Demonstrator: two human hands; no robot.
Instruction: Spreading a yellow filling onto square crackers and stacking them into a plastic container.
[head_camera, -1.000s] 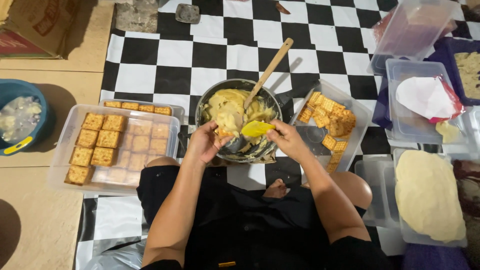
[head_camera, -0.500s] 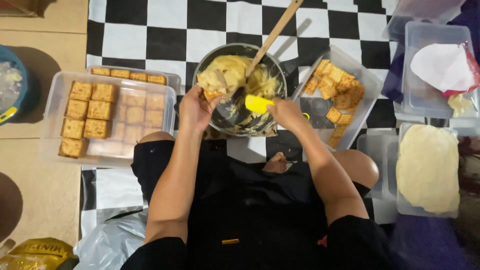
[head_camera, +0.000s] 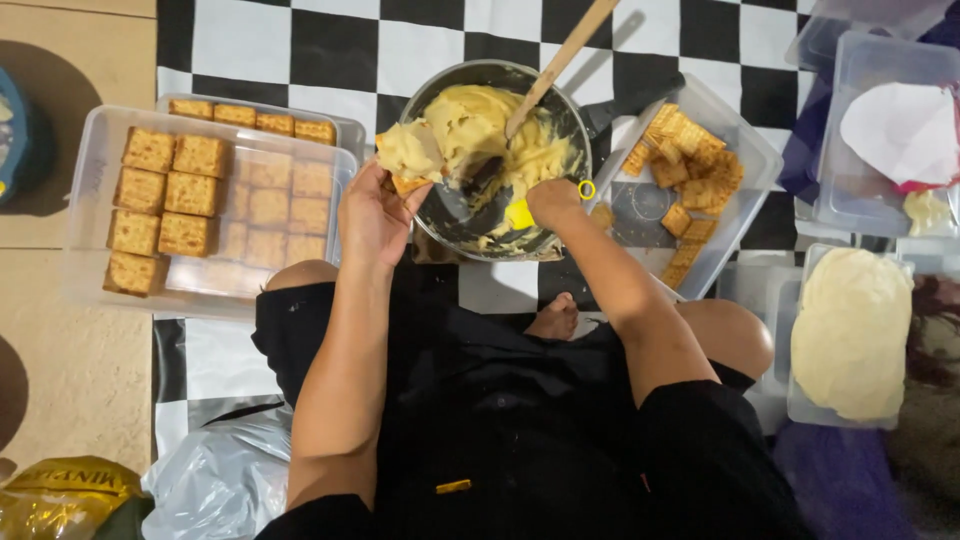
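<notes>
My left hand (head_camera: 370, 212) holds a square cracker (head_camera: 408, 160) heaped with pale yellow filling, at the left rim of a metal bowl (head_camera: 560, 100). More of the yellow filling (head_camera: 480, 125) lies in the bowl, and a wooden spoon (head_camera: 556, 66) leans in it. My right hand (head_camera: 552, 202) is over the bowl's near side, shut on a small yellow spatula (head_camera: 518, 214) whose blade dips toward the filling.
A clear container (head_camera: 100, 290) on the left holds rows of filled crackers. A clear tray (head_camera: 755, 160) to the right of the bowl holds loose plain crackers. Far right stand a tub of pale dough (head_camera: 850, 330) and more plastic tubs. A checkered mat lies underneath.
My left hand has drawn back to the bowl's left rim with the cracker, now heaped with filling. My right hand has lowered the spatula into the bowl. The camera has come closer.
</notes>
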